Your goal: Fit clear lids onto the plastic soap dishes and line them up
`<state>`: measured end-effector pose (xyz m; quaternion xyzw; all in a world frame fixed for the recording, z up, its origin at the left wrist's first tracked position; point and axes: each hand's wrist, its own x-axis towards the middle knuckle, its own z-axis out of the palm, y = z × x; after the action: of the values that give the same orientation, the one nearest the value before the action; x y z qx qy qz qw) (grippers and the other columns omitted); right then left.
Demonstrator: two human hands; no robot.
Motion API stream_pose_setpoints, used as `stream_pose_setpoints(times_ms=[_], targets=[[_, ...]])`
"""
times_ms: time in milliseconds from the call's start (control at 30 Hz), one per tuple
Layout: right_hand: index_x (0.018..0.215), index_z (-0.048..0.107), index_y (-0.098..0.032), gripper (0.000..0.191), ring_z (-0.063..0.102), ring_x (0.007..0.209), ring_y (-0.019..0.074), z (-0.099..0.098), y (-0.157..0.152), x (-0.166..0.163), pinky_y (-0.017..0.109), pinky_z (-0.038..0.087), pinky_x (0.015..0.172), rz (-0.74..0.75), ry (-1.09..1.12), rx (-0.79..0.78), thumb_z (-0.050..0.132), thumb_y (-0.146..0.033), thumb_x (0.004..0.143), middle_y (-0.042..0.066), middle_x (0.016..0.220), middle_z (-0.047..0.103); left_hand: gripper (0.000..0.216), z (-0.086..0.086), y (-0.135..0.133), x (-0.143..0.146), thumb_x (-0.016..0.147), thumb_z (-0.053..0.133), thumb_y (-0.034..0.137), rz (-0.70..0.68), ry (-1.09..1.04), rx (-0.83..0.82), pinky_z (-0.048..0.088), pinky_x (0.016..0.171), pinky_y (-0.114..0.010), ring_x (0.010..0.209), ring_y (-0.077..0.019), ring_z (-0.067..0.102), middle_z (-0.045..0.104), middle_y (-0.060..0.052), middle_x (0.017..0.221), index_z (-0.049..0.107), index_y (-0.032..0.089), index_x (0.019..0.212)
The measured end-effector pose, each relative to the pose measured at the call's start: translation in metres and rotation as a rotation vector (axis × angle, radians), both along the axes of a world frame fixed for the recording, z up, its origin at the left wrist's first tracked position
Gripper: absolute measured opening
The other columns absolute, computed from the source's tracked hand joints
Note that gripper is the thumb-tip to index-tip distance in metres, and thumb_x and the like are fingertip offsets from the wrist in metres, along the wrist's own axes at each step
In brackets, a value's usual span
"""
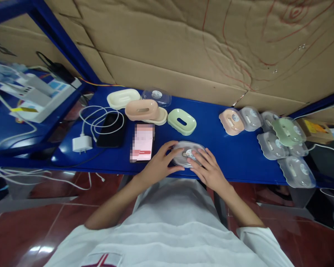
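Note:
A greyish soap dish (180,160) under a clear lid with a round sticker lies near the front edge of the blue table. My left hand (159,162) curls around its left end, fingers at the far side and thumb at the near side. Over the right part of the lid, my right hand (210,171) rests with fingers on the top and rim, covering part of the sticker. Just beyond is a light green soap dish (182,130), uncovered. A peach dish (141,107), a cream dish (124,98) and a loose clear lid (163,98) sit behind to the left.
Several lidded dishes, including a peach one (231,122) and a green one (288,131), are grouped and partly stacked at the right. Left of my hands lie a lit phone (143,142), a black device (110,129) and a white charger (82,143) with coiled cable. Cardboard (167,48) walls the back.

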<state>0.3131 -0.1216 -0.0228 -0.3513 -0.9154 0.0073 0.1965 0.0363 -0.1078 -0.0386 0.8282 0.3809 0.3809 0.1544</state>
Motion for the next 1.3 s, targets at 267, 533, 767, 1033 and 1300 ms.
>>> stream_pose_setpoints(times_ms=[267,533,767,1033,1300], targets=[[0.174,0.030,-0.040,0.073,0.054,0.152,0.0355,0.000,0.006,0.027,0.065,0.044,0.126,-0.237,0.009,0.077,0.060,-0.030,0.108,0.009,0.164,0.057,0.074,0.007,-0.003,0.001,0.100,0.075,0.047,-0.019,0.093,-0.044,0.060,0.115,-0.056,0.148,-0.0355,0.058,0.047,-0.019,0.164,0.041,0.030,0.163],[0.175,0.028,-0.022,0.068,0.033,0.165,0.0413,0.026,0.100,0.012,0.074,0.024,0.132,-0.272,-0.089,0.093,0.050,-0.037,0.112,0.019,0.176,0.038,0.050,0.010,-0.005,0.005,0.110,0.062,0.041,0.015,0.166,0.048,0.058,0.118,-0.052,0.148,-0.0320,0.058,0.054,-0.018,0.159,0.050,0.023,0.155],[0.162,0.050,-0.016,0.058,0.058,0.143,0.0346,0.019,0.107,-0.037,0.062,0.031,0.130,-0.065,-0.140,0.026,0.055,-0.044,0.111,0.020,0.148,0.067,0.026,0.041,0.041,-0.038,0.109,0.057,0.024,0.356,0.213,0.228,0.059,0.106,-0.046,0.120,-0.0292,0.073,0.076,-0.013,0.128,0.069,0.019,0.132],[0.134,0.073,-0.021,0.033,0.069,0.120,0.0304,0.017,0.089,0.012,0.046,0.050,0.105,-0.241,-0.050,0.052,0.057,-0.039,0.112,0.011,0.126,0.077,0.026,0.056,0.099,-0.038,0.100,0.066,0.022,0.310,0.748,0.014,0.047,0.108,-0.058,0.124,-0.0422,0.070,0.077,-0.024,0.123,0.073,0.009,0.121],[0.132,0.074,-0.024,0.029,0.072,0.121,0.0289,0.003,0.036,0.025,0.046,0.055,0.101,-0.384,0.305,0.045,0.061,-0.039,0.111,0.009,0.129,0.078,0.039,0.049,0.033,0.040,0.108,0.061,0.028,-0.218,0.567,0.081,0.048,0.113,-0.045,0.136,-0.0293,0.064,0.067,-0.012,0.150,0.062,0.019,0.146]])
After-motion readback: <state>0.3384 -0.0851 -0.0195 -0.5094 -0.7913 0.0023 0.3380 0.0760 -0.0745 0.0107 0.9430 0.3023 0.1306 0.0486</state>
